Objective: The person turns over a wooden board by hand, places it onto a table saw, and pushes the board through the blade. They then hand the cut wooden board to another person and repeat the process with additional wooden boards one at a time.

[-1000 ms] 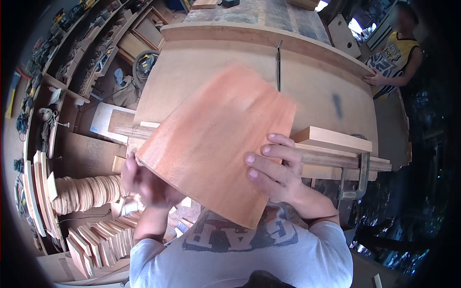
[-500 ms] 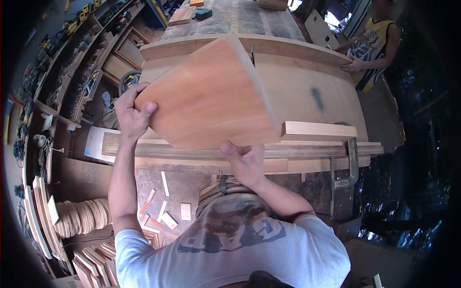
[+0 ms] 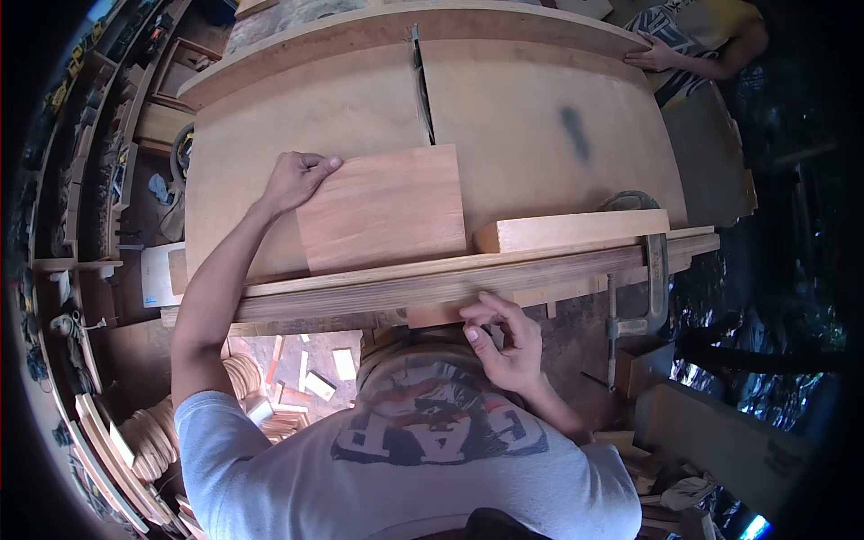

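A reddish wooden panel [image 3: 387,211] lies flat on the plywood table [image 3: 540,117], its near edge along a long wooden strip fence [image 3: 360,290]. My left hand [image 3: 304,180] grips the panel's far left corner, thumb on top. My right hand [image 3: 506,344] is off the panel, in front of the fence, with fingers apart and curved and nothing in it. A light wood block [image 3: 576,230] stands right of the panel, behind the fence. Beyond the panel, a dark slot [image 3: 421,90] runs through the table top.
A metal clamp [image 3: 655,288] holds the fence's right end. A tall board [image 3: 360,40] spans the table's far side, with another person's hand [image 3: 655,54] on its right end. Shelves [image 3: 117,162] line the left; wood offcuts [image 3: 319,385] lie below the table.
The panel has come down from mid-air to lie flat on the table. My right hand has let go of it and moved toward my body. The view has shifted.
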A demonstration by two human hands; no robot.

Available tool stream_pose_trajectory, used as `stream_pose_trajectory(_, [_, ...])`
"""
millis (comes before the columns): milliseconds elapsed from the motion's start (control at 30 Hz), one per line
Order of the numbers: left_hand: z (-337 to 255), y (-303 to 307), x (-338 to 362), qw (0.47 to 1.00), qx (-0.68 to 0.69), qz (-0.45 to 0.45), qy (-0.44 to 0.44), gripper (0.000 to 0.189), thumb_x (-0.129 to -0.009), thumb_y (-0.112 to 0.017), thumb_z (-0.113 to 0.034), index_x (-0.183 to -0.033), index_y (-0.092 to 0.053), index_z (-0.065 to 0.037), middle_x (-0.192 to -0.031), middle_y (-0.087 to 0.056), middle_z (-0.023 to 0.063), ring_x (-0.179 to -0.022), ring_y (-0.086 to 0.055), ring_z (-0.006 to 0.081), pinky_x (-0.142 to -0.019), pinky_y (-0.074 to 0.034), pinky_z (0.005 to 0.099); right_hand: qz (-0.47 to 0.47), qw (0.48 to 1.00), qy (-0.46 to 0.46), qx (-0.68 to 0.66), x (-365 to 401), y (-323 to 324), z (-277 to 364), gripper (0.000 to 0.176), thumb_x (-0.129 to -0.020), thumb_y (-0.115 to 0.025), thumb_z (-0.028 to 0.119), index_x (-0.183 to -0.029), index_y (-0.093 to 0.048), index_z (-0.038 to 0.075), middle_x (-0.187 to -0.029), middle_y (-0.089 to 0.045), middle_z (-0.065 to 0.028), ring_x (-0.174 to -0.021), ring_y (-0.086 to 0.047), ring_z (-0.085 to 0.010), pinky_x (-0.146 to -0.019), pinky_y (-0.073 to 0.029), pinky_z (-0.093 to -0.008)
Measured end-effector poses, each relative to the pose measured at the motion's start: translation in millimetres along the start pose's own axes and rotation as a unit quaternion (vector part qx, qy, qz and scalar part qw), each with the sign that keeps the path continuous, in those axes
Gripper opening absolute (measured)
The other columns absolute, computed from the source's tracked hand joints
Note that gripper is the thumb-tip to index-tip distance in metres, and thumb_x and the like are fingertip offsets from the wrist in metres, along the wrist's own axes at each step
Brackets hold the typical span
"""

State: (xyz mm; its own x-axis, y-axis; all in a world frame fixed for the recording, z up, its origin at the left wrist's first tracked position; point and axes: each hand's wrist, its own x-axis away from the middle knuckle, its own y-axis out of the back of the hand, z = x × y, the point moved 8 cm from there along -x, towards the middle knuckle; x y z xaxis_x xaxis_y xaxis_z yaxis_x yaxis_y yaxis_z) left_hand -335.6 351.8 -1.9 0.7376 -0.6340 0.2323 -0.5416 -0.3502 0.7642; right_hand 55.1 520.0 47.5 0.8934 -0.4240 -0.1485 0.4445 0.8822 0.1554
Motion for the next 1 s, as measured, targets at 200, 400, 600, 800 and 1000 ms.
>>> stream_pose_trajectory(200, [-38,-23,-8,0.965,-0.146,-0.1,-0.194,0.055,-0.098,-0.072,-0.05,-0.093,-0.077,0.004,-0.087,-0.066,0.0107,-0.07,-0.058,0.0188,-0.064,-0.05,0.0382,-0.081,0.989,0.06,0.11,-11,49,11,0.033,-0.095,-0.073,0.001,-0.127,-0.064,-0.006,-0.095,-0.076,-0.0166,-0.08,-0.072,-0.0214,-0.077,-0.057,-0.0318])
stream_pose_trajectory(400, [-33,-47,-7,0.992,-0.03,-0.085,-0.092,0.048,-0.089,-0.083,-0.044,-0.096,-0.078,0.003,-0.098,-0.061,0.0119,-0.083,-0.061,0.0251,-0.073,-0.054,0.0385,-0.136,0.966,0.062,0.211,-11,85,-3,0.017,-0.099,-0.068,0.0,-0.114,-0.068,-0.009,-0.09,-0.075,-0.017,-0.081,-0.071,-0.0201,-0.078,-0.056,-0.0323])
stream_pose_trajectory(600, [-42,-48,1,0.971,-0.148,-0.131,-0.137,0.054,-0.092,-0.078,-0.051,-0.105,-0.077,0.001,-0.109,-0.063,0.0155,-0.104,-0.06,0.0297,-0.092,-0.05,0.0456,-0.122,0.89,0.172,0.403,-34,79,8,0.013,-0.087,-0.076,0.002,-0.1,-0.073,0.001,-0.09,-0.072,-0.0099,-0.076,-0.063,-0.0284,-0.069,-0.048,-0.0372])
stream_pose_trajectory(800, [-97,-50,82,0.976,-0.161,0.1,-0.112,0.107,-0.082,-0.078,-0.066,-0.155,-0.043,0.004,-0.162,-0.038,0.0292,-0.151,-0.033,0.0491,-0.126,-0.031,0.0531,-0.088,0.842,0.206,0.491,-42,75,17,0.011,-0.088,-0.073,0.008,-0.098,-0.075,0.004,-0.092,-0.072,-0.0087,-0.082,-0.063,-0.0297,-0.075,-0.048,-0.0396])
stream_pose_trajectory(1000, [-101,-77,147,0.939,-0.203,0.257,-0.106,0.111,-0.069,-0.093,-0.044,-0.157,-0.04,-0.002,-0.16,-0.043,0.0259,-0.154,-0.024,0.0548,-0.122,-0.037,0.0584,-0.09,0.883,0.219,0.406,-61,93,-2,0.016,-0.092,-0.069,0.011,-0.1,-0.074,-0.001,-0.097,-0.073,-0.0171,-0.089,-0.067,-0.0387,-0.081,-0.052,-0.0455])
